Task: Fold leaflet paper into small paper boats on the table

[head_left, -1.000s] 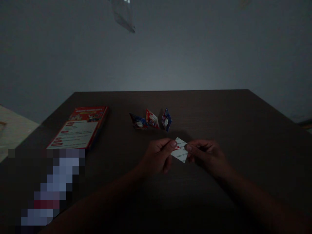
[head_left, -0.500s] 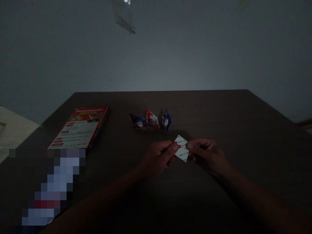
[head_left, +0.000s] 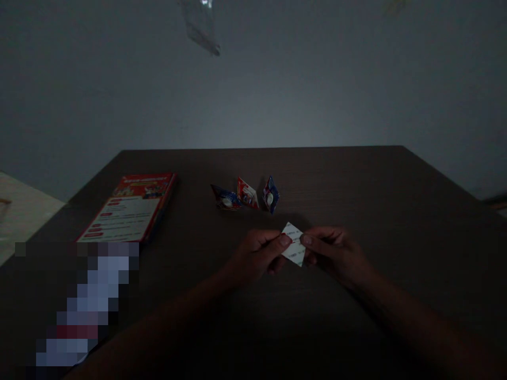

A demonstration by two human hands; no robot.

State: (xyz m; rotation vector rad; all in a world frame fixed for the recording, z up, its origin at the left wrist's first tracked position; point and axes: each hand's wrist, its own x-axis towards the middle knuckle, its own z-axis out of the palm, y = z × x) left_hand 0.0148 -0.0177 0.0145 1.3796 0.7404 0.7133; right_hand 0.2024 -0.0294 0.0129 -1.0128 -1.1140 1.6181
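The scene is dim. Both my hands pinch a small white folded paper piece (head_left: 293,246) with red markings, just above the dark wooden table (head_left: 356,179). My left hand (head_left: 259,256) grips its left edge between thumb and fingers. My right hand (head_left: 335,254) grips its right edge the same way. Just beyond the hands stand three small folded paper shapes (head_left: 246,195) in blue, red and white, close together on the table.
A red and white printed box or booklet (head_left: 129,207) lies flat at the table's left side. A blurred-out patch sits at the lower left. A pale wall rises behind the table's far edge.
The two hands have drawn a little closer together on the paper piece, and less of it shows between the fingers. Nothing else on the table has moved.
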